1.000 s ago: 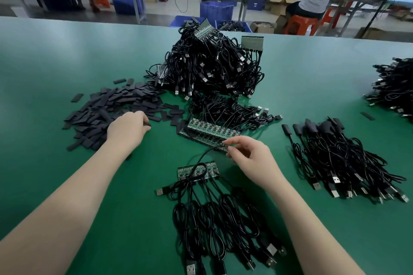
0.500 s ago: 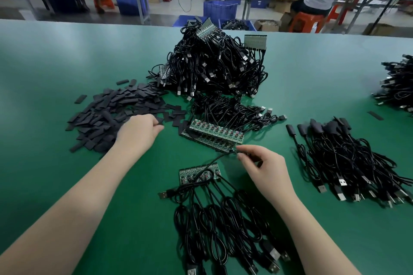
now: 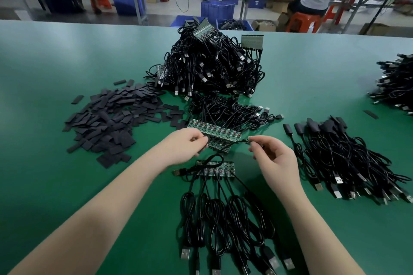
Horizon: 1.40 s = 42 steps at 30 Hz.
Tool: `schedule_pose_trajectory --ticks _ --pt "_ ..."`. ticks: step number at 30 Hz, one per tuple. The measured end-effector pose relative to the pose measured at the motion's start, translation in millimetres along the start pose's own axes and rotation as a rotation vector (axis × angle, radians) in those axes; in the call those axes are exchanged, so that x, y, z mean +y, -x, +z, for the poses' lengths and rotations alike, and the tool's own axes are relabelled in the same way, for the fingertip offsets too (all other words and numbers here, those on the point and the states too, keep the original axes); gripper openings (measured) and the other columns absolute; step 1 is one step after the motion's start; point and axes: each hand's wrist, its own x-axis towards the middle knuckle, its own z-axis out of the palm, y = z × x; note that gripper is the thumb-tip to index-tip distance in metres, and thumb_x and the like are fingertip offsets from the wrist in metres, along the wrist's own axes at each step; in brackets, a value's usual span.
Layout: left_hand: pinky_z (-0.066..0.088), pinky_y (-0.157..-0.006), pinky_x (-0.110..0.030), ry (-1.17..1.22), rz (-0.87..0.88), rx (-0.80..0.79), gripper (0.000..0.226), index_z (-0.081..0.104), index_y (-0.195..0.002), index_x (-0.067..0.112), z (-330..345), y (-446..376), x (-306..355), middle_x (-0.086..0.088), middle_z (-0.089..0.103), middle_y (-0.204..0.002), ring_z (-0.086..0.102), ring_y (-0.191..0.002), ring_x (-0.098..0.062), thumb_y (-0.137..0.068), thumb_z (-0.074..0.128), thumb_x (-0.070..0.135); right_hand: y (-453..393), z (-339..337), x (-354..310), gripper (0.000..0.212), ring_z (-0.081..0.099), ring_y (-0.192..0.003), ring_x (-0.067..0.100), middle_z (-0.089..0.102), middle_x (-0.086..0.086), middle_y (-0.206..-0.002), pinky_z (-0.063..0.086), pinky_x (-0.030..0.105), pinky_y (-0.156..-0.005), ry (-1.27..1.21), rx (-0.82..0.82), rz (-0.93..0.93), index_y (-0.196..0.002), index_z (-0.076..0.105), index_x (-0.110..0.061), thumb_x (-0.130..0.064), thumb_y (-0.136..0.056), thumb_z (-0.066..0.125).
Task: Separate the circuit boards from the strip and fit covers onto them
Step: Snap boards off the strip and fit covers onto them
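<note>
- Green bench [image 3: 67, 185] carries everything.
- Left hand [image 3: 185, 145] pinches a flat black cover [image 3: 205, 140] at its fingertips.
- Right hand [image 3: 274, 156] pinches a small separated circuit board [image 3: 247, 140] with black cable.
- Green circuit-board strip [image 3: 214, 130] lies just beyond both hands.
- Loose black covers pile [image 3: 111, 118] lies left of the left hand.

No text or label can be read.
</note>
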Motion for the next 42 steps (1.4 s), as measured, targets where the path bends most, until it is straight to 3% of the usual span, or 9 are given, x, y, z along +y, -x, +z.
schedule_pose_trajectory --ticks 2,4,7,11,14,22,29,35,42 --pt "0.043 -0.056 -0.025 -0.02 0.084 0.18 0.029 0.06 -0.087 0.019 2 0 1 0.009 0.057 -0.07 0.047 -0.053 0.002 -0.1 0.046 0.041 2 3 -2 0.023 0.069 -0.08 0.023 0.075 -0.008 -0.083 0.056 0.033 -0.075 0.009 -0.087 -0.012 -0.092 0.073 -0.034 -0.011 -0.091 0.068" --pt "0.043 -0.056 -0.03 0.061 0.143 0.296 0.026 0.06 -0.083 0.023 7 3 5 0.009 0.061 -0.066 0.052 -0.053 -0.003 -0.099 0.049 0.039 5 7 -2 0.023 0.07 -0.081 0.015 0.074 -0.011 -0.083 0.056 0.029 -0.074 0.055 -0.167 -0.029 -0.092 0.072 -0.037 -0.015 -0.088 0.073" --pt "0.054 -0.076 -0.042 0.17 0.2 0.215 0.019 0.061 -0.084 0.033 21 9 19 0.013 0.072 -0.083 0.068 -0.079 -0.02 -0.098 0.05 0.039 9 16 0 0.022 0.066 -0.073 0.0 0.071 -0.018 -0.079 0.047 0.013 -0.066 0.145 -0.215 -0.033 -0.086 0.064 -0.038 -0.023 -0.082 0.08" --pt "0.046 -0.055 -0.03 -0.069 0.265 0.24 0.016 0.055 -0.09 0.037 45 9 23 0.012 0.063 -0.076 0.055 -0.061 -0.003 -0.097 0.045 0.047 11 21 3 0.026 0.065 -0.071 -0.001 0.07 -0.017 -0.075 0.044 0.01 -0.065 0.147 -0.18 -0.026 -0.08 0.063 -0.036 -0.02 -0.079 0.082" --pt "0.039 -0.054 -0.028 -0.11 0.256 0.307 0.014 0.055 -0.098 0.038 62 10 19 0.012 0.059 -0.076 0.053 -0.067 -0.005 -0.099 0.042 0.045 9 19 4 0.026 0.066 -0.074 -0.002 0.07 -0.023 -0.079 0.045 0.01 -0.065 0.204 -0.166 -0.034 -0.084 0.06 -0.038 -0.022 -0.08 0.08" --pt "0.05 -0.084 -0.027 0.055 0.403 0.439 0.025 0.068 -0.119 0.029 77 15 -8 0.011 0.069 -0.109 0.062 -0.1 -0.005 -0.099 0.054 0.034 11 22 3 0.009 0.058 -0.06 0.001 0.07 -0.012 -0.073 0.041 0.012 -0.057 0.142 -0.119 -0.037 -0.086 0.065 -0.034 -0.028 -0.091 0.069" --pt "0.044 -0.084 -0.007 0.17 0.377 0.39 0.038 0.061 -0.127 0.041 79 15 -10 0.025 0.063 -0.105 0.058 -0.101 0.006 -0.089 0.066 0.041 7 17 -1 0.014 0.063 -0.068 0.009 0.072 -0.005 -0.073 0.05 0.023 -0.065 0.039 -0.063 0.034 -0.076 0.074 -0.025 -0.019 -0.089 0.073" --pt "0.047 -0.073 -0.014 0.166 0.415 0.451 0.021 0.075 -0.105 0.031 80 15 -10 0.016 0.068 -0.088 0.059 -0.087 0.002 -0.084 0.074 0.032 7 16 -7 0.016 0.058 -0.062 0.004 0.069 -0.006 -0.066 0.047 0.015 -0.061 -0.037 -0.048 0.074 -0.073 0.074 -0.022 -0.018 -0.088 0.072" --pt "0.048 -0.066 -0.015 0.178 0.421 0.403 0.028 0.069 -0.105 0.042 80 18 -8 0.019 0.063 -0.082 0.059 -0.078 -0.002 -0.078 0.074 0.039 10 17 -8 0.018 0.061 -0.064 0.008 0.071 -0.003 -0.069 0.05 0.021 -0.062 -0.052 -0.081 0.056 -0.072 0.075 -0.025 -0.017 -0.088 0.074"
